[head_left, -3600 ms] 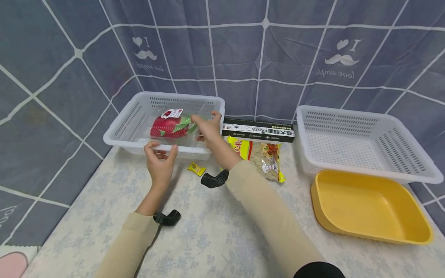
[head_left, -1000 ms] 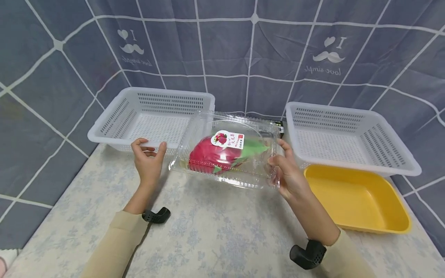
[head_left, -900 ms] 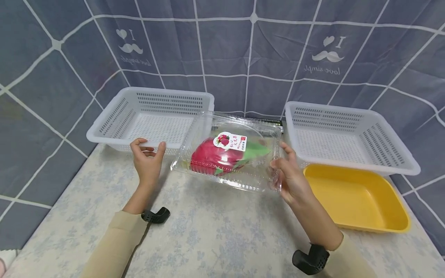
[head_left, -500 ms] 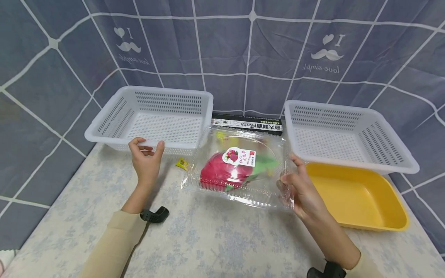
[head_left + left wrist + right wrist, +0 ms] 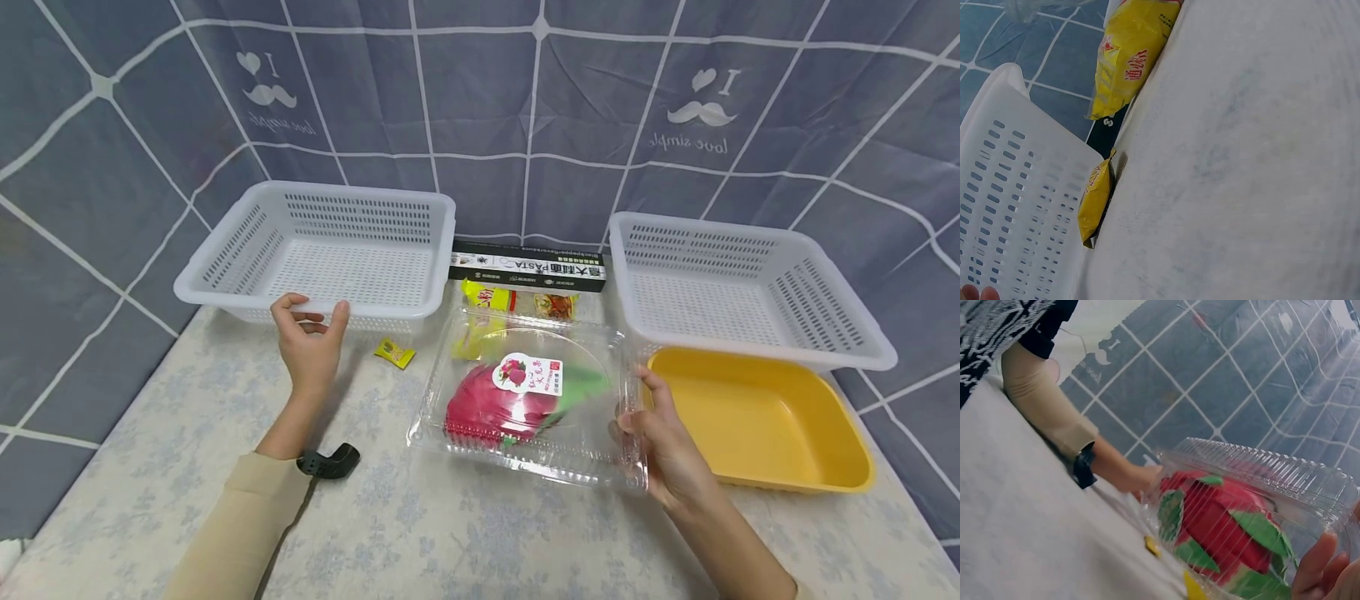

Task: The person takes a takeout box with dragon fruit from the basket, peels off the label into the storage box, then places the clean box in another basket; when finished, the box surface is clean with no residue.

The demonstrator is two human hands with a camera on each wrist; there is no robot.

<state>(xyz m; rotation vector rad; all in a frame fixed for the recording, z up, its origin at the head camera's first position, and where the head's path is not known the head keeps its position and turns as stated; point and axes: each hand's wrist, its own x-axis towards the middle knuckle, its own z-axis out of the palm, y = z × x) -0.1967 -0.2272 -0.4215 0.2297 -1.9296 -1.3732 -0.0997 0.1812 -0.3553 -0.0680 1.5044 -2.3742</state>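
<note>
My right hand (image 5: pixel 670 446) grips the right end of a clear plastic clamshell box (image 5: pixel 600 433), thumb on top. Inside the box lies a red and green dragon fruit (image 5: pixel 491 404) under a white label; the right wrist view shows its green leaf tips through the clear wall. The box is held above the table, tilted. At the front rim of the left white basket (image 5: pixel 352 310), my left hand (image 5: pixel 311 354) holds on with thumb and fingers; its fingertips (image 5: pixel 988 294) show against the basket wall in the left wrist view. Nothing lies in that basket.
A small yellow packet (image 5: pixel 394 353) lies before the left basket. Behind the box are a partly covered yellow food bag (image 5: pixel 487 296) and a black-and-white pasta box (image 5: pixel 528 267). Another white basket (image 5: pixel 742 350) and a yellow bin (image 5: pixel 757 417) stand at the right.
The right hand has lifted the clamshell box out of the left basket, carried it right, then drawn it nearer and lower. The small packet and food bag show again. The left hand stays at the rim.
</note>
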